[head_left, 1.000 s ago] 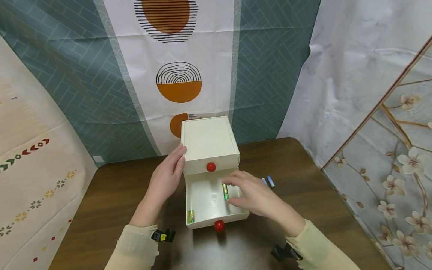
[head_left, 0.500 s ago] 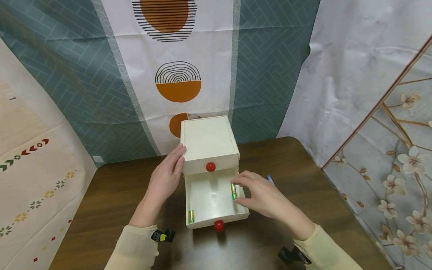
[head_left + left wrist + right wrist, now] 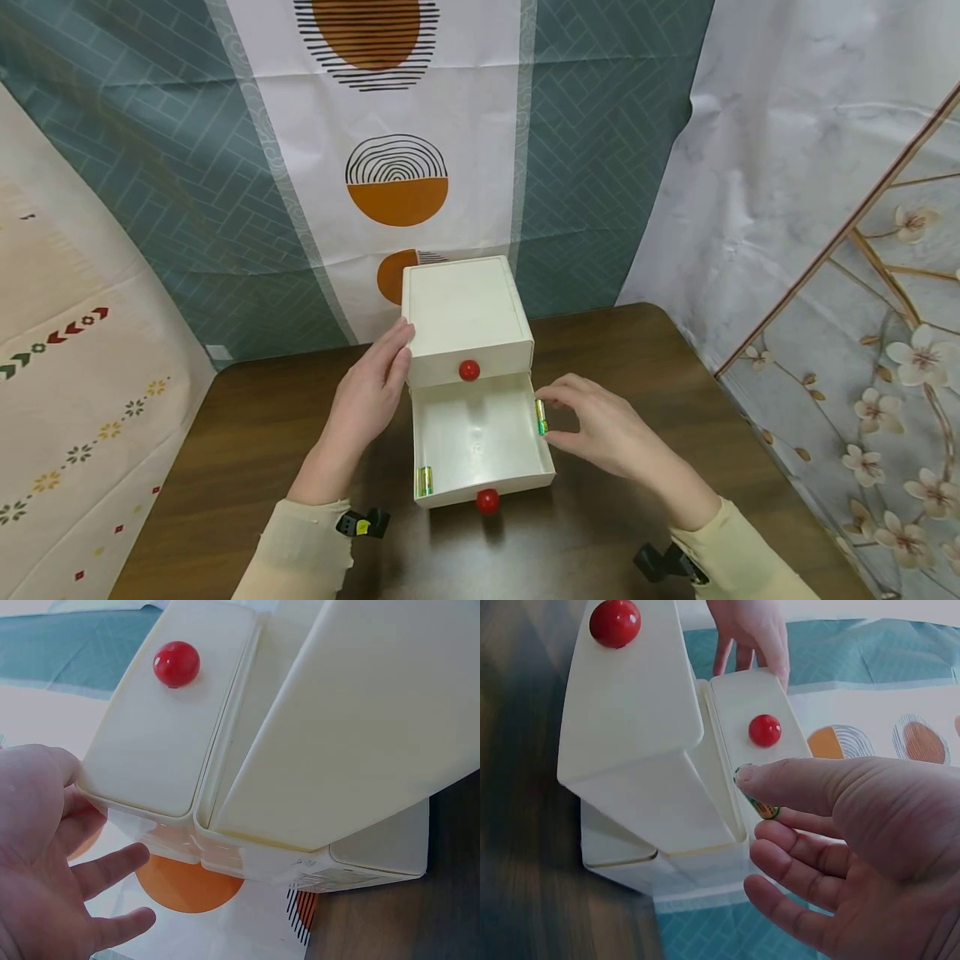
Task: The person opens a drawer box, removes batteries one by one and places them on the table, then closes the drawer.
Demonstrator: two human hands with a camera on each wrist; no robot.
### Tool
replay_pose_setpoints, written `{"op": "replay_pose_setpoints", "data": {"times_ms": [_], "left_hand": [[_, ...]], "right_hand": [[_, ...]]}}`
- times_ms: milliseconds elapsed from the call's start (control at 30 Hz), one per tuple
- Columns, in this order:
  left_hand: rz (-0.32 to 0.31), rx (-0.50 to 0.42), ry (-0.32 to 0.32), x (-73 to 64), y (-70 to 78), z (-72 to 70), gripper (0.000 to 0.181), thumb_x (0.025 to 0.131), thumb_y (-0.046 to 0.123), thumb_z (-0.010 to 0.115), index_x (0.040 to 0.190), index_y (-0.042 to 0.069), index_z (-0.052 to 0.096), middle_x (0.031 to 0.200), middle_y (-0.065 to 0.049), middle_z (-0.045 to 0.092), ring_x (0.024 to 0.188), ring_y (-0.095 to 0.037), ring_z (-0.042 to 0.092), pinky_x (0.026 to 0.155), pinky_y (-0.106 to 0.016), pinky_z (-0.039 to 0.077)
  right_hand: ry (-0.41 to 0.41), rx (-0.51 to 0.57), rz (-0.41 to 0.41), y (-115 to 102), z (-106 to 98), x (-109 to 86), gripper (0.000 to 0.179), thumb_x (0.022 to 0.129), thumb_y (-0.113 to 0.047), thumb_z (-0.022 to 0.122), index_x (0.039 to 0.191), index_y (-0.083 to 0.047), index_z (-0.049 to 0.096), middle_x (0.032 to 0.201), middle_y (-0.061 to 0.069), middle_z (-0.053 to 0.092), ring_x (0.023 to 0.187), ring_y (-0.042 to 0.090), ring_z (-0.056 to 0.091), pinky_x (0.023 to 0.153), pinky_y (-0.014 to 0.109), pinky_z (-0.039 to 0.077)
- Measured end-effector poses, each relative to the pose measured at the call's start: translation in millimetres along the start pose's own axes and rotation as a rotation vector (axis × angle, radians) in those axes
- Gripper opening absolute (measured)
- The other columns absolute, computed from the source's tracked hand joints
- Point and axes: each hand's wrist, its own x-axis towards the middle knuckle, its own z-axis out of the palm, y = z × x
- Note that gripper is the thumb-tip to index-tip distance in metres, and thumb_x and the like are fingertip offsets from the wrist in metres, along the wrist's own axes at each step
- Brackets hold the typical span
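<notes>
A small cream drawer cabinet (image 3: 465, 302) stands on the table, its lower drawer (image 3: 472, 442) pulled out and its upper drawer (image 3: 142, 742) closed. My left hand (image 3: 367, 396) rests against the cabinet's left side near the top front corner, with its outer fingers extended. Between thumb and fingertips, my right hand (image 3: 603, 425) pinches a green-and-gold battery (image 3: 542, 417) at the lower drawer's right wall. In the right wrist view the thumb covers much of this battery (image 3: 765, 808). Two similar batteries (image 3: 425, 481) lie in the drawer's front left corner.
Both drawers have round red knobs, the lower knob (image 3: 487, 501) jutting toward me. The dark wooden table (image 3: 262, 433) extends on both sides of the cabinet. Patterned cloths (image 3: 600, 167) hang behind it and at the sides.
My right hand has moved right with the battery, from over the drawer's middle to its right wall. Blue cylinders seen earlier are now hidden behind that hand. The left hand stays put.
</notes>
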Motion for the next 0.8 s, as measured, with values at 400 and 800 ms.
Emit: {"op": "replay_pose_setpoints", "data": {"times_ms": [400,800], "left_hand": [[0.002,-0.004,-0.001,0.1,0.1,0.1,0.048,0.119,0.029,0.053,0.165,0.015,0.054,0.175,0.002,0.042,0.159,-0.027,0.043,0.127,-0.058,0.036],[0.003,0.004,-0.004,0.1,0.2,-1.1,0.048,0.119,0.029,0.053,0.165,0.015,0.054,0.175,0.003,0.042,0.159,-0.026,0.043,0.128,-0.056,0.036]], "right_hand": [[0.005,0.010,0.007,16.7,-6.1,-7.3,0.048,0.092,-0.017,0.091,0.137,-0.017,0.074,0.124,-0.007,0.069,0.114,0.017,0.068,0.086,0.044,0.060],[-0.018,-0.018,0.023,33.6,-11.0,-12.9,0.047,0.092,-0.016,0.091,0.136,-0.014,0.074,0.120,-0.006,0.068,0.096,0.007,0.062,0.075,0.033,0.055]]}}
